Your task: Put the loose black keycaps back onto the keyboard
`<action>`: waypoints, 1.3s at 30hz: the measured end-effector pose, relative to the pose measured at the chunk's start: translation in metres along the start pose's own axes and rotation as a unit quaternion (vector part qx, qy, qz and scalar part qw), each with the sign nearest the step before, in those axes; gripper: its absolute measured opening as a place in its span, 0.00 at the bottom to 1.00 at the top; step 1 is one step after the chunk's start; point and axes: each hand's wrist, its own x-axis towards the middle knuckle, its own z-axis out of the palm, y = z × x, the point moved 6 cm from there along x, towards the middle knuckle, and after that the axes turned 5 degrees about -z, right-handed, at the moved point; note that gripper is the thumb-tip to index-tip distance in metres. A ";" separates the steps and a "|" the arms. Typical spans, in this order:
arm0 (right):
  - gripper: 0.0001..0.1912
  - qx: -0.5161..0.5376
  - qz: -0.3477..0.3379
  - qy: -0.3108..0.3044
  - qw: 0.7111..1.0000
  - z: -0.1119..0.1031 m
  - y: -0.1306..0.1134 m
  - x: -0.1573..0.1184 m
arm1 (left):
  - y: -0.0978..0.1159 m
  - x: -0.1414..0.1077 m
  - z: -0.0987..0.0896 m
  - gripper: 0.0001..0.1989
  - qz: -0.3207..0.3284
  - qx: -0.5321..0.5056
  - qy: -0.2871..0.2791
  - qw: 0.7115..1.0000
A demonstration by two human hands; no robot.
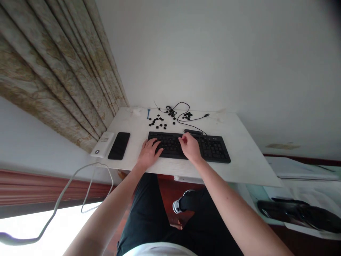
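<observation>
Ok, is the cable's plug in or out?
Out: the plug lies loose on the white table beyond the keyboard, in no socket.

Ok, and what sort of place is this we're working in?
Probably a room in a home, perhaps a bedroom or study corner. A patterned curtain hangs at the left, and a small white table stands against a pale wall, with a keyboard and a phone on it.

Your keyboard (pixel 215 151) looks like matt plastic, loose keys (pixel 157 127) likewise. Your phone (pixel 119 146) has a smooth, glassy front. Your table top (pixel 245 163) reads smooth, dull finish. Curtain (pixel 66 64): matt cloth. Wall (pixel 213 64): matt, mostly smooth. Your trousers (pixel 149 213): matt cloth.
</observation>
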 end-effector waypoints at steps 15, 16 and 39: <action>0.16 -0.130 -0.020 0.116 0.985 -0.046 0.050 -0.058 | -0.032 0.139 0.029 0.15 -0.163 0.077 -0.144 0.973; 0.16 -0.130 -0.019 0.117 0.984 -0.046 0.050 -0.058 | -0.030 0.141 0.031 0.15 -0.155 0.081 -0.148 0.973; 0.16 -0.047 0.009 0.150 0.988 -0.055 0.049 -0.058 | 0.050 0.087 0.041 0.17 -0.208 -0.507 -0.107 0.830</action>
